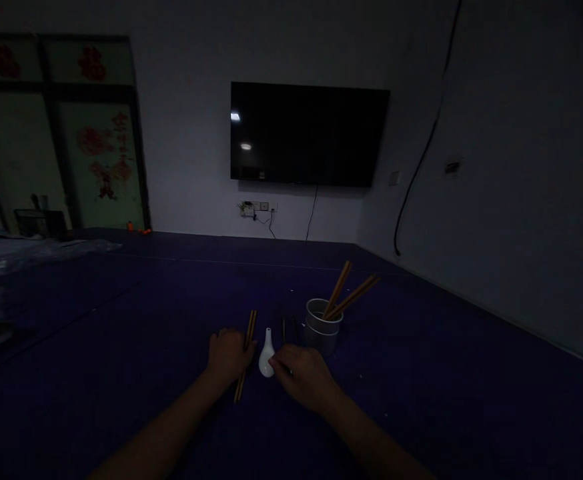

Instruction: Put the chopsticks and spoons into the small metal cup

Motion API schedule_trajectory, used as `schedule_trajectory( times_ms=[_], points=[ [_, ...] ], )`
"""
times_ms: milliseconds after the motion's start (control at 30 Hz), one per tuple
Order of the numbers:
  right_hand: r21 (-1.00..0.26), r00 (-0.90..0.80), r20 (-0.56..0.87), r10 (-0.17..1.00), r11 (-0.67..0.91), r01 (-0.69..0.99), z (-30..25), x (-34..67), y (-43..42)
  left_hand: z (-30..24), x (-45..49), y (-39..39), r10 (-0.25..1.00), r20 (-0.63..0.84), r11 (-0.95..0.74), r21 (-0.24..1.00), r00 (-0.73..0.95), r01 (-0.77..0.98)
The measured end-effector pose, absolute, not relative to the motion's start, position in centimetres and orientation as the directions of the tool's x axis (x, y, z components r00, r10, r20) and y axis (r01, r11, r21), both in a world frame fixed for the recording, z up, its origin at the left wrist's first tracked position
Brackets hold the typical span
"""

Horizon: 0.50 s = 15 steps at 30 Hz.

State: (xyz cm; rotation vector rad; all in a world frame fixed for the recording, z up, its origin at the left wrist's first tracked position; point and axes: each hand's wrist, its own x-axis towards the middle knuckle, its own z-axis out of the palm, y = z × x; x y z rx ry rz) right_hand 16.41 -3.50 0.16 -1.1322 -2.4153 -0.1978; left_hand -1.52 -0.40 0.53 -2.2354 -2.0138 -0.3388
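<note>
The room is dim. My left hand (229, 357) rests on the dark blue surface, its fingers closed round a pair of brown chopsticks (249, 329) that stick out past it at both ends. A white ceramic spoon (267, 357) lies between my hands. My right hand (304, 377) is curled beside the spoon's bowl, fingertips touching or almost touching it, and dark sticks (288, 329) show just beyond its fingers. Behind my right hand stands a metal cup (323, 328) with two wooden chopsticks (347, 293) leaning out of it.
The dark blue surface (421, 400) stretches wide to the walls. A black television (307, 133) hangs on the far wall above a socket with cables (256, 208). Clear plastic sheeting and dark objects (16, 250) lie at the far left.
</note>
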Motion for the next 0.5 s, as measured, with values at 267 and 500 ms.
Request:
schedule_trajectory(
  times_ms=[267,500],
  points=[
    [-0.089,-0.562,0.436,0.702,0.656,0.750,0.47,16.33,-3.79,0.67,-1.37,-0.58,0.970,0.219,-0.121,0.062,0.105,0.991],
    [-0.082,-0.561,0.439,0.701,0.653,0.753,0.50,16.18,-3.88,0.72,-1.35,-0.48,0.969,0.210,-0.143,0.040,0.132,0.989]
  ],
)
